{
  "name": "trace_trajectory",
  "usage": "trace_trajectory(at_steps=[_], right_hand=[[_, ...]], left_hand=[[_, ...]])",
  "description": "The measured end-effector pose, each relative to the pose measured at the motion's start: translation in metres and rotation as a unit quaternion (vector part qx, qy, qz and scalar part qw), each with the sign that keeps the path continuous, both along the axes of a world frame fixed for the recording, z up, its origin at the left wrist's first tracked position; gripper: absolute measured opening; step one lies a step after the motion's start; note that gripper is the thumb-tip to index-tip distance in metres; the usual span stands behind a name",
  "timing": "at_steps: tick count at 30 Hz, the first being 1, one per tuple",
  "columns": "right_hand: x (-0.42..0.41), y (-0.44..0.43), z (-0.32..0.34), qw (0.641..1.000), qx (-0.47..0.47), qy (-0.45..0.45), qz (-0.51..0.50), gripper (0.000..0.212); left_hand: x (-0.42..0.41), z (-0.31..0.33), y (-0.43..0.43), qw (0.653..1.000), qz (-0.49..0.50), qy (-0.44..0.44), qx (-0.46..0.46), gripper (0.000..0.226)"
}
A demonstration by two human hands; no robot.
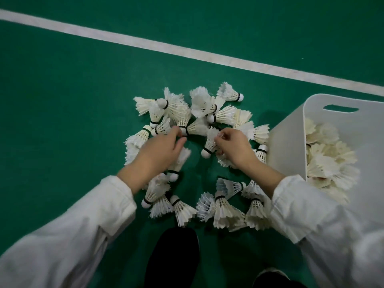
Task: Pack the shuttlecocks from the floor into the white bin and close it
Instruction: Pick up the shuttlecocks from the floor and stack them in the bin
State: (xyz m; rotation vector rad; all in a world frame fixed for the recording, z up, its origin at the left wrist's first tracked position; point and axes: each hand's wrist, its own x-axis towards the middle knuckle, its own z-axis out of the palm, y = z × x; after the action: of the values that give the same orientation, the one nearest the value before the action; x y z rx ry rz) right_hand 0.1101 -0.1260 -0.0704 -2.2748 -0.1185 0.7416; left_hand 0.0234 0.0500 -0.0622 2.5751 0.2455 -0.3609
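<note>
The floor [62, 100] is a green court surface crossed by a white line [145, 45] that runs from the upper left to the right. Loose shuttlecocks [178, 109] lie on the floor on the near side of this line, in a rough ring with a bare patch of floor at its centre. The white bin [286, 146] stands on the floor at the right side of the ring, with its left wall just beside the nearest shuttlecocks. Its top is open, a handle slot shows in its far wall, and a heap of packed shuttlecocks [328, 159] lies inside. The right hand [234, 146] is over the right part of the ring and pinches the held shuttlecock [209, 142] by its feathers between thumb and fingers, cork end pointing down and to the left. The left hand [164, 146] reaches to the far arc of the ring, its fingertips at the cork [184, 129] of one shuttlecock; whether they have closed on it cannot be told. Both arms wear white sleeves [72, 235]. A dark shoe [174, 258] rests on the floor at the near side of the ring.
</note>
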Motion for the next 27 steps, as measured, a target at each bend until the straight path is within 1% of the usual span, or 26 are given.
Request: trace_trajectory(at_steps=[2, 3, 4, 7, 8, 10, 11, 13, 15, 18, 20, 22, 24, 27], right_hand=[[-0.002, -0.002, 0.006, 1.000, 0.004, 0.010, 0.006, 0.016], [-0.003, -0.003, 0.009, 1.000, 0.008, 0.020, 0.010, 0.016], [-0.004, -0.003, 0.012, 0.999, 0.012, 0.032, 0.013, 0.016], [-0.006, -0.004, 0.018, 0.998, 0.031, 0.055, 0.010, 0.017], [-0.006, -0.004, 0.019, 0.997, 0.040, 0.065, 0.004, 0.017], [-0.006, -0.004, 0.021, 0.993, 0.064, 0.093, -0.016, 0.015], [-0.005, -0.005, 0.021, 0.990, 0.078, 0.110, -0.031, 0.015], [-0.004, -0.008, 0.023, 0.981, 0.107, 0.146, -0.067, 0.024], [-0.003, -0.011, 0.028, 0.972, 0.129, 0.174, -0.088, 0.030], [-0.002, -0.015, 0.038, 0.968, 0.145, 0.183, -0.089, 0.025], [-0.001, -0.018, 0.048, 0.969, 0.155, 0.176, -0.077, 0.021], [0.000, -0.022, 0.061, 0.972, 0.164, 0.161, -0.046, 0.019], [0.001, -0.030, 0.078, 0.981, 0.153, 0.121, 0.005, 0.016], [0.001, -0.052, 0.106, 0.991, 0.116, 0.043, 0.050, 0.024]], left_hand=[[0.014, -0.003, 0.011, 0.997, -0.020, -0.020, 0.075, 0.031], [0.021, -0.008, 0.015, 0.993, -0.032, -0.012, 0.113, 0.030], [0.028, -0.014, 0.018, 0.988, -0.042, 0.013, 0.151, 0.030], [0.042, -0.025, 0.019, 0.962, -0.079, 0.095, 0.242, 0.041], [0.045, -0.026, 0.019, 0.954, -0.090, 0.118, 0.260, 0.040], [0.047, -0.025, 0.018, 0.944, -0.103, 0.153, 0.275, 0.030], [0.047, -0.025, 0.018, 0.945, -0.103, 0.150, 0.272, 0.023], [0.044, -0.023, 0.018, 0.956, -0.098, 0.117, 0.252, 0.012], [0.039, -0.012, 0.019, 0.969, -0.097, 0.087, 0.212, 0.017], [0.031, 0.018, 0.016, 0.982, -0.096, 0.066, 0.151, 0.025], [0.029, 0.040, 0.012, 0.988, -0.090, 0.037, 0.120, 0.024], [0.029, 0.058, 0.006, 0.994, -0.072, 0.009, 0.086, 0.019], [0.031, 0.077, -0.003, 0.996, -0.056, -0.020, 0.062, 0.017], [0.038, 0.105, -0.022, 0.996, -0.055, -0.048, 0.042, 0.019]])
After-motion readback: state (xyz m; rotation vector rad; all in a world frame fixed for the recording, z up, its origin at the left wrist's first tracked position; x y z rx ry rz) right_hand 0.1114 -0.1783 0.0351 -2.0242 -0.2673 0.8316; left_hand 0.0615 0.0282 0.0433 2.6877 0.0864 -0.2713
